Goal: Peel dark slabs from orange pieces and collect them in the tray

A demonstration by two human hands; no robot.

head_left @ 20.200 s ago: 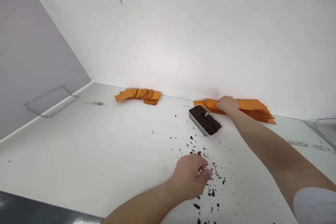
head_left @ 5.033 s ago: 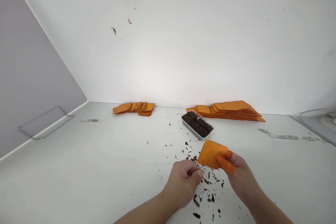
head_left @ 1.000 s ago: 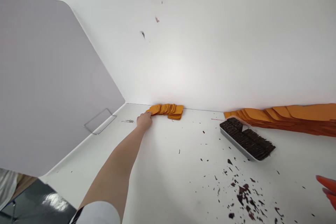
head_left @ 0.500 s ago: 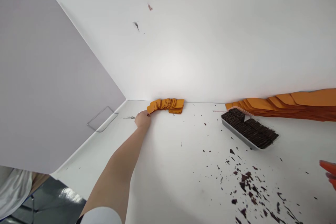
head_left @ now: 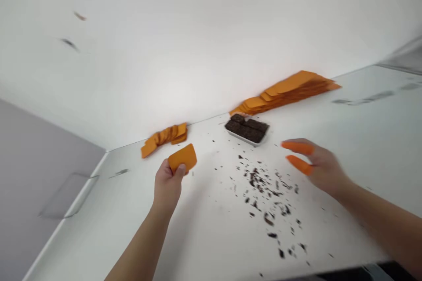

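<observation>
Between the thumb and fingers of my left hand (head_left: 169, 181) is a small flat orange piece with rounded corners (head_left: 183, 158), raised off the white table. Behind it a fanned row of similar orange pieces (head_left: 165, 135) lies along the wall. My right hand (head_left: 318, 162) hangs over the table's right side, orange covers on its thumb and a finger, the two tips apart with nothing between them. Ahead of it sits a clear plastic tray (head_left: 255, 143) filled with thin dark strips (head_left: 247, 131).
Dark scraps (head_left: 260, 184) are scattered over the middle of the table (head_left: 204, 237). A long stack of larger orange pieces (head_left: 290, 90) leans near the wall behind the tray. A wire frame (head_left: 77, 197) is on the left, by the grey partition (head_left: 29, 175).
My left hand has drawn back from the row with one orange piece. My right hand has come fully into view from the right. The camera has turned right and tilted.
</observation>
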